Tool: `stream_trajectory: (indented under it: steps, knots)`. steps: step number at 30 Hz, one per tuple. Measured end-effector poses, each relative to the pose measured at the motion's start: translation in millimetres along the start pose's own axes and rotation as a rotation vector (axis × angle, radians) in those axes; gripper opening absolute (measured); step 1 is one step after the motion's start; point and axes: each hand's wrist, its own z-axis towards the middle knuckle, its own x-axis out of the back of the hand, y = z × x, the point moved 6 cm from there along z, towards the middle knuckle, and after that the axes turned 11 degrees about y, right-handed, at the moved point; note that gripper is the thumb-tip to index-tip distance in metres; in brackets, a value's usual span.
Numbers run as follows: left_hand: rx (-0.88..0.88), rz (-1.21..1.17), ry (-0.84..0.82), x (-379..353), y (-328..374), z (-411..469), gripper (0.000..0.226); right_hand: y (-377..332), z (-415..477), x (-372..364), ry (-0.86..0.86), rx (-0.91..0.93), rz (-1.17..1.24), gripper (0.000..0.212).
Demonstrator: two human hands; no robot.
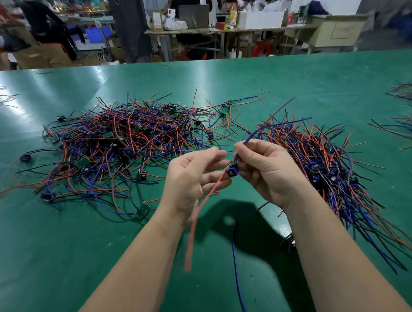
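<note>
Green, glossy tabletop (298, 84) w/ two tangles of thin red, blue & black leads: loose pile (130, 138) left of centre, combed pile (329, 166) toward the right edge. Part (231, 170), a small boxy blue-black block, is held above the tabletop's middle, btwn the piles. R hand (268, 172) is curled, thumb & forefinger pinching its blue lead (255, 133). L hand (190, 178) is palm-up, fingers loose, nearly straight, tips by the part. Limp red lead (193, 226) hangs across it. Hands close together.
</note>
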Motion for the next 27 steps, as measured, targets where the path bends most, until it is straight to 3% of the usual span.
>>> stream_trajectory:
  steps: [3, 7, 15, 18, 21, 24, 27]
  knots:
    - [-0.018, 0.150, -0.038, -0.1, -6.5, 0.4, 0.012, 3.4, -1.3, -0.4, -0.009, 0.001, -0.096, 0.004]
    - [0.095, 0.206, -0.090, 0.8, -14.1, 0.1, 0.010, -2.1, 2.4, 9.2, 0.137, 0.061, -0.132, 0.014]
    - [0.337, 0.383, -0.385, -9.3, -33.3, -18.3, 0.008, -17.3, 5.0, 43.9, 0.462, 0.100, 0.199, 0.016]
    - [0.363, 0.326, -0.356, -4.7, -29.2, -15.3, 0.012, -21.4, 6.5, 43.5, 0.458, 0.148, 0.298, 0.009]
    - [0.334, 0.199, -0.181, 2.0, -25.2, -5.1, 0.006, -28.0, 8.6, 46.4, 0.484, 0.181, 0.389, 0.012]
    - [0.287, 0.053, 0.046, 13.3, -22.3, 7.4, 0.005, -31.2, 4.8, 37.1, 0.412, 0.313, 0.008, 0.017]
    - [0.240, 0.005, 0.165, 21.2, -21.1, 13.5, 0.005, -11.8, -6.1, 2.9, 0.130, 0.386, -0.567, 0.015]
